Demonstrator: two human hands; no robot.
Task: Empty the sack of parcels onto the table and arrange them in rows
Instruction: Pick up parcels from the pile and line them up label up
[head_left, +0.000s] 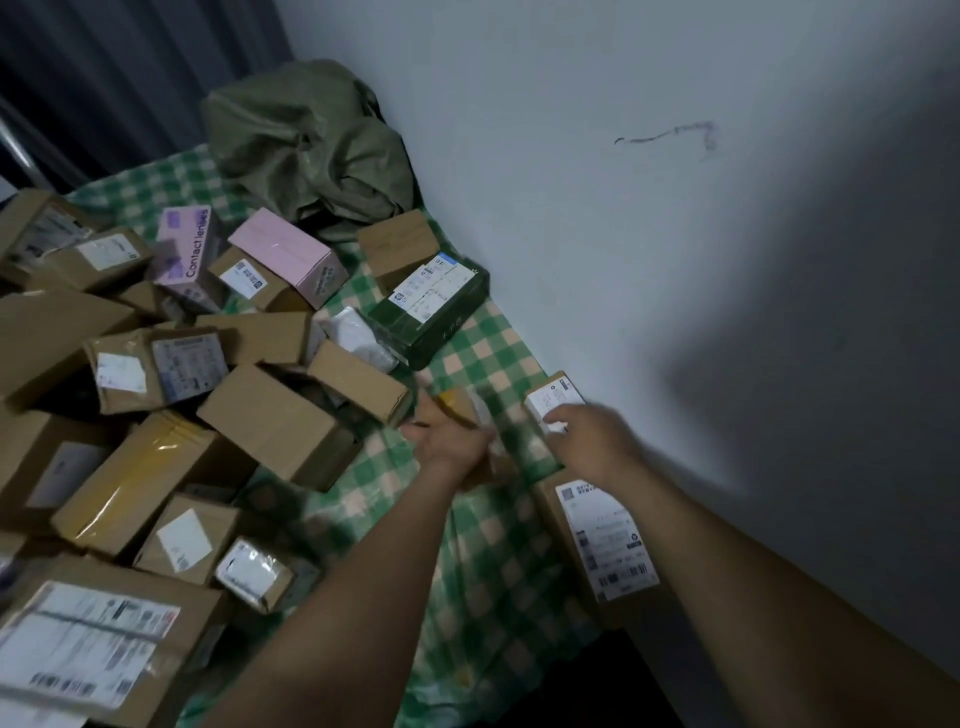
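Observation:
The green sack (306, 150) lies crumpled at the far end of the checked tablecloth (483, 343), against the wall. A heap of cardboard parcels (171, 395) covers the left half of the table. Along the wall lie a brown box (397, 244), a dark green box (434, 306), a small white-labelled box (551, 399) and a longer labelled box (597, 540). My right hand (592, 441) grips the small labelled box from its near side. My left hand (449, 441) holds a small brown parcel (462, 405), blurred by motion.
A white wall (675, 208) runs along the table's right edge. Dark curtains (130, 67) hang at the far left. A pink box (288, 254) and a lilac contact-lens box (184, 249) sit in the heap. A strip of bare cloth runs between the heap and the wall row.

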